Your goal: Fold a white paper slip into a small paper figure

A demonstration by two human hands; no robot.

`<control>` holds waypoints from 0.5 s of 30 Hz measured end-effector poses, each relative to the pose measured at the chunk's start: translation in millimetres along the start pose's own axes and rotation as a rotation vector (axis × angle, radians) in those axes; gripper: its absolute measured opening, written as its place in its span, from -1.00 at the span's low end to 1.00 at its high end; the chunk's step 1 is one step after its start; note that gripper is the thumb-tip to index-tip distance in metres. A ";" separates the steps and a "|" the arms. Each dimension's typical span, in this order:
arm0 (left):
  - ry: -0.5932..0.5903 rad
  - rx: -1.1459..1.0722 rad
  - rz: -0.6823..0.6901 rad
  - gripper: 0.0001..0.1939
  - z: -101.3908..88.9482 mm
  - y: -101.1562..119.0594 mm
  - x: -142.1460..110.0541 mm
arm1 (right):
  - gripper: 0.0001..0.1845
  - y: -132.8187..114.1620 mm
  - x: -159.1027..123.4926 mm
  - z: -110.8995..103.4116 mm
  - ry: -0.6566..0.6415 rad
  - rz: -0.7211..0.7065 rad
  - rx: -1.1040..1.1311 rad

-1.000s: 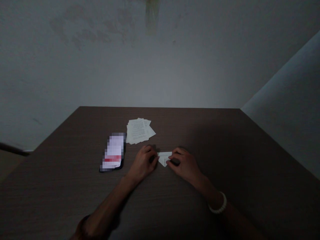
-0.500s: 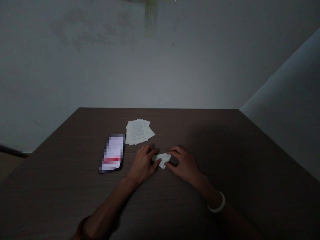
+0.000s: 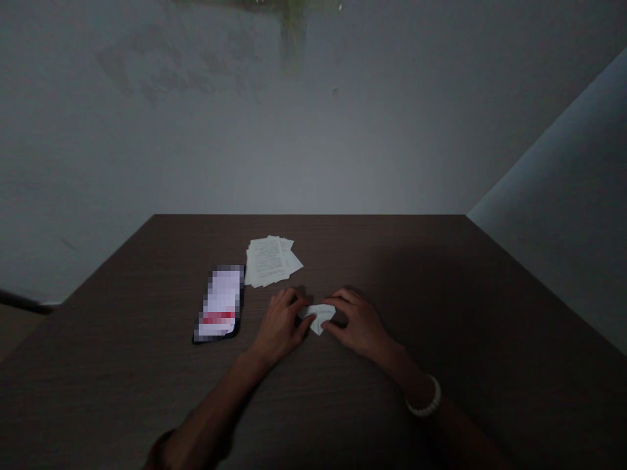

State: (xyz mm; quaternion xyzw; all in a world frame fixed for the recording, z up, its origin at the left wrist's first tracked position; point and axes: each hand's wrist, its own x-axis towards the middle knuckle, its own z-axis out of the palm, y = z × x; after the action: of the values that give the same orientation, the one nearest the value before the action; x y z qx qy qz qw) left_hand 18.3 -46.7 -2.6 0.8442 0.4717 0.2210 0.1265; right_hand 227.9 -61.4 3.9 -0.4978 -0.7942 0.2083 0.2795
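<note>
**First voice:** And there we had it: the folded paper lay on the table, right between the two hands, its point aimed back toward the person.

**Second voice:** We saw it change, too! Its top edge had looked flat and crisp, and now the paper sat rounder and more rumpled, so the fold had clearly been worked.

**First voice:** The left hand was in close, its fingertips at the paper's left end. The right hand came in from the other side, fingers curved over the right end.

**Second voice:** Neither hand was clenched or lifted away. Were they gripping it, though?

**First voice:** In this dim light, we couldn't tell whether they pinched it or only pressed it against the table. Both hands touched it, and it stayed down between them.

**Second voice:** Just beyond the left hand sat a stack of papers, and beside that lay what looked like a phone, blurred out. A white bracelet circled the right wrist.
</note>
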 end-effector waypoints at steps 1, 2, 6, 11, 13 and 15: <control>-0.002 0.003 0.008 -0.75 0.0 0.3 -0.2 | -0.58 0.1 0.2 0.1 0.003 0.001 0.007; -0.004 0.007 0.013 -0.74 -0.1 0.7 -0.3 | -0.57 0.3 0.3 0.4 0.005 0.004 0.013; -0.013 0.015 0.019 -0.78 -0.6 2.0 0.1 | -0.57 1.6 0.8 2.1 0.009 0.026 0.038; -0.003 0.014 0.039 -0.79 0.0 1.2 0.8 | -0.55 1.3 2.9 2.1 0.004 0.071 0.054; -0.015 0.013 0.033 -0.79 0.2 1.0 0.8 | -0.51 0.6 5.8 0.5 -0.018 0.109 0.048; -0.023 0.017 0.023 -0.78 0.1 1.3 0.7 | -0.47 -0.2 9.8 -1.4 -0.049 0.131 0.048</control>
State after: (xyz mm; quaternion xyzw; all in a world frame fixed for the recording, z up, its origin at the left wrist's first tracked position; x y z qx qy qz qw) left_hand 19.6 -46.8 -2.0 0.8532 0.4621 0.2087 0.1224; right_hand 225.3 -52.6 7.4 -0.5367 -0.7613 0.2572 0.2574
